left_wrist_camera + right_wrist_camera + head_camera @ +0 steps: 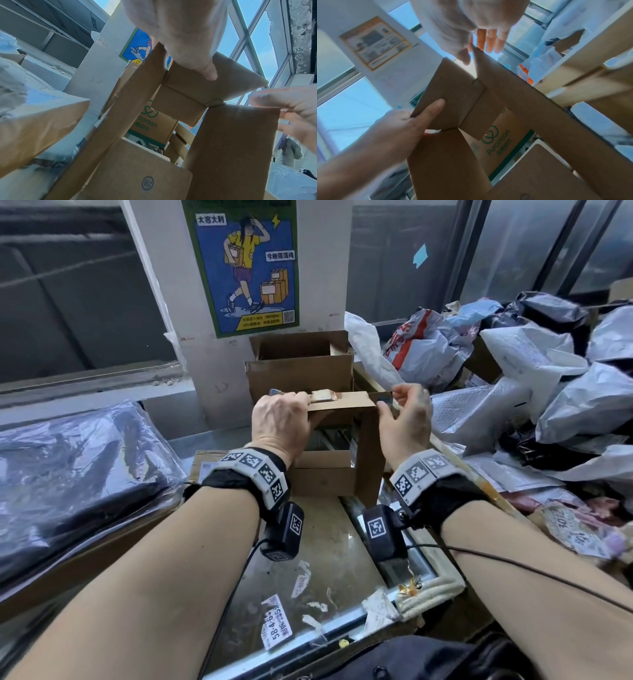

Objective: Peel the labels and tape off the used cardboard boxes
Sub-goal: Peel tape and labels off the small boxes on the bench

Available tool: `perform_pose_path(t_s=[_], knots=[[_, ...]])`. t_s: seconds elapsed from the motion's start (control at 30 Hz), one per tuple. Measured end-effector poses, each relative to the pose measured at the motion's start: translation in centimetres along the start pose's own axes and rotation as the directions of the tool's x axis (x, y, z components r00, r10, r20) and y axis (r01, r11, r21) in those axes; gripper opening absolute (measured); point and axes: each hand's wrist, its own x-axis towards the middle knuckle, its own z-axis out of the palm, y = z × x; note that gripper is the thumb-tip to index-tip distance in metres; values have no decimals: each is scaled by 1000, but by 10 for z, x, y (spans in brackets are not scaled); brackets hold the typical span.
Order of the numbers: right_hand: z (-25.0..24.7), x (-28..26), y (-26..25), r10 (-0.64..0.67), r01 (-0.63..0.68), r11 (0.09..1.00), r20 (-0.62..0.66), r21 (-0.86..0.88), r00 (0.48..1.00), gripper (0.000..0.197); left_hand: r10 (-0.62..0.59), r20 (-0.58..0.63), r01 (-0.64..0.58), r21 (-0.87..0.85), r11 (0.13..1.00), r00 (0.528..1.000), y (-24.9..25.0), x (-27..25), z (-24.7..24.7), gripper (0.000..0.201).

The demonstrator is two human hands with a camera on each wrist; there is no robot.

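surface: metal-edged counter (329, 546) | on it: cardboard box (368, 453), label scraps (275, 623)

white pillar (191, 344), poster (245, 265), windows (513, 248)

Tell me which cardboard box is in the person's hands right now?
The small plain box, nearest the camera, held by left hand and right hand. The taller open box behind stands untouched against the pillar.

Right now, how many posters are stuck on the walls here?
2: a blue poster on the pillar ahead, an orange-framed notice on a white wall. More may be hidden.
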Motion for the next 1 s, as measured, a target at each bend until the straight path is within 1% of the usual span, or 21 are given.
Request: perform_pose_path(t_s=[0.03,0.07,0.1,0.17,0.23,0.3,0.37,0.4,0.43,0.47,0.5,0.53,0.57,0.6,0.67,0.73,0.77,0.83,0.87,0.93,1.0], knots=[[-2,-1,-5,-117,114,992,-61,-54,991,23,-5,6,5,-13,1000,1000,1,0,-2,39],[-3,-2,-8,-209,203,977,-101,-67,973,21,-11,8,11,-25,1000,1000,1,1,-4,43],[-5,-3,-10,-268,266,963,-113,-34,957,19,-14,6,15,-35,999,1000,1,1,-4,46],[-6,-10,-14,-302,314,943,-113,107,946,18,-25,1,25,-65,998,1000,0,1,-4,52],[-6,-17,-17,-323,340,922,-114,185,939,18,-47,-6,46,-110,993,999,0,1,-4,54],[-10,-25,-22,-421,421,888,-41,186,906,16,-82,4,81,-145,986,997,0,2,-5,55],[-12,-34,-29,-552,534,832,130,150,823,14,-139,24,141,-199,970,990,-1,3,-6,52],[-11,-38,-32,-587,572,809,235,137,775,17,-173,33,176,-231,957,984,-2,3,-6,48],[-8,-42,-34,-581,580,806,355,120,733,20,-204,37,207,-261,943,978,-3,2,-5,45],[-4,-44,-36,-517,556,827,500,83,695,21,-226,36,227,-290,930,973,-4,1,-5,42],[1,-46,-37,-396,515,857,651,9,648,21,-238,37,238,-311,920,971,-6,0,-4,39],[8,-48,-35,-243,481,872,772,-92,588,25,-243,37,242,-326,914,969,-8,-2,-3,35],[15,-50,-31,-104,456,871,839,-183,535,35,-248,37,246,-337,909,968,-10,-4,-2,33],[22,-52,-26,-13,444,863,866,-243,500,49,-251,32,246,-348,905,967,-12,-6,-1,32],[33,-55,-11,55,477,823,880,-308,471,71,-252,14,240,-366,899,968,-13,-10,0,32],[44,-58,1,109,536,762,889,-362,445,82,-248,4,232,-368,900,969,-14,-14,0,30],[48,-59,6,150,540,750,893,-382,424,84,-241,2,225,-363,904,971,-14,-15,0,29],[52,-62,9,214,492,781,906,-383,365,82,-230,-4,214,-353,911,973,-14,-16,0,30],[52,-62,9,213,464,807,914,-364,347,79,-226,-9,208,-353,912,974,-14,-16,0,30],[48,-61,6,163,438,847,931,-302,327,65,-221,-20,200,-349,916,975,-13,-16,-1,30],[43,-57,3,160,408,873,947,-268,280,51,-217,-18,198,-347,917,976,-12,-15,-1,30]])
